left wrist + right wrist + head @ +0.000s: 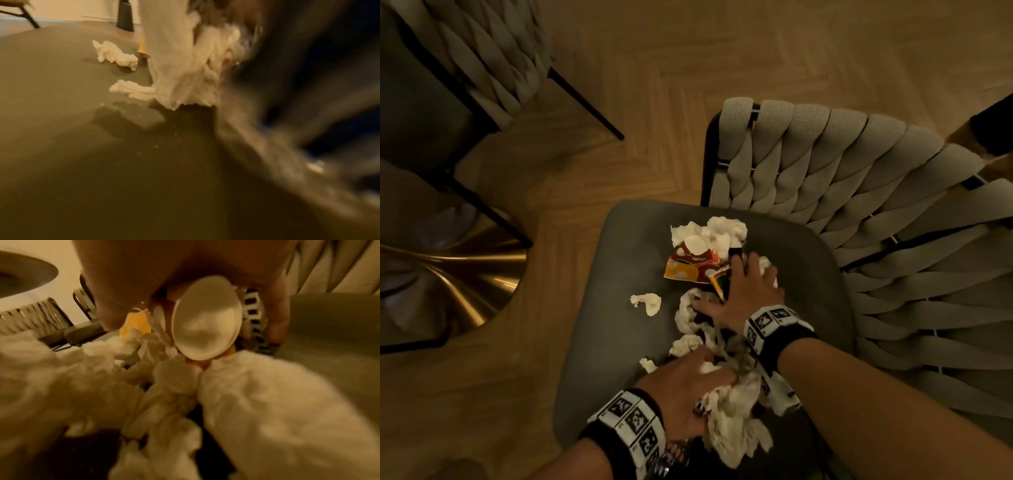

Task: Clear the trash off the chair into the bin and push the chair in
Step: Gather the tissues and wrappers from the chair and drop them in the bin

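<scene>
The grey chair seat [599, 342] carries crumpled white tissues [719, 229] and a crushed red-and-orange paper cup [688, 265]. My right hand [746, 291] lies spread on top of the pile, thumb out to the left, fingertips over a dark striped wrapper. In the right wrist view the cup's white round end [205, 318] sits just ahead of the palm, with tissues [267, 402] below. My left hand [688, 383] grips a bunch of tissues [732, 428] at the seat's near edge; this bunch [179, 73] hangs blurred. One small tissue [649, 303] lies apart on the left.
The chair's woven back [859, 178] rises on the right. A second woven chair [482, 68] stands at the upper left beside a brass table base [465, 274]. Wooden floor [688, 68] lies between them. Two stray tissues [115, 53] lie on the seat [82, 162].
</scene>
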